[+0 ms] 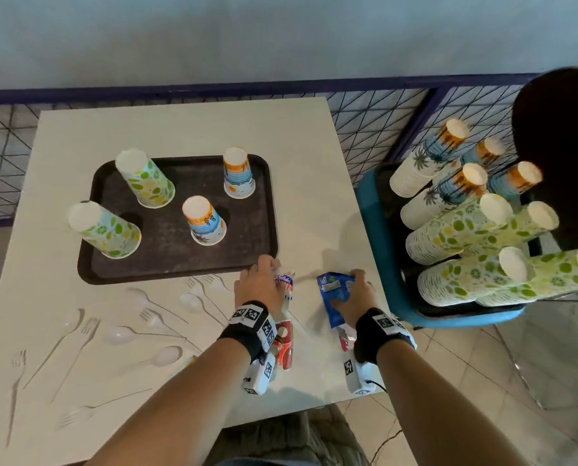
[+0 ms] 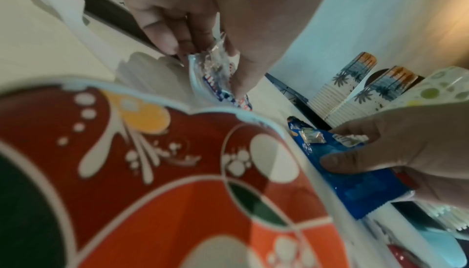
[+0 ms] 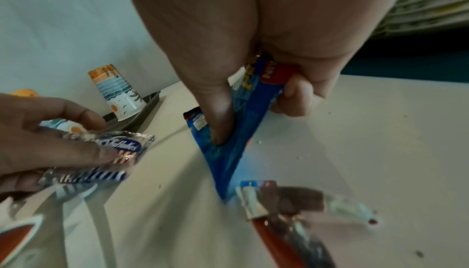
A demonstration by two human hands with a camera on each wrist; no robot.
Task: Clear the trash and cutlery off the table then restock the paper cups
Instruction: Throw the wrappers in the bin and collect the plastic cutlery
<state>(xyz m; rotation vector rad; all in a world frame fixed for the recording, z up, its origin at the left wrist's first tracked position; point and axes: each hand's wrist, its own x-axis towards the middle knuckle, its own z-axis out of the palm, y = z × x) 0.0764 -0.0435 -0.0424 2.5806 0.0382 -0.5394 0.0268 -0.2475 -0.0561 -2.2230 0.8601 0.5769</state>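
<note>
Red wrapper (image 2: 177, 202) lies on the table (image 1: 180, 129) right under my left hand (image 1: 259, 290), which pinches a clear striped wrapper (image 3: 109, 152). My right hand (image 1: 355, 299) grips a blue wrapper (image 1: 333, 294) by the table's edge. Forks and spoons (image 1: 139, 331) lie near the tray (image 1: 166, 257) of cups (image 1: 235, 173).

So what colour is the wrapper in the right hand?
Blue wrapper, pinched by the right hand; clearest in the right wrist view.
</note>
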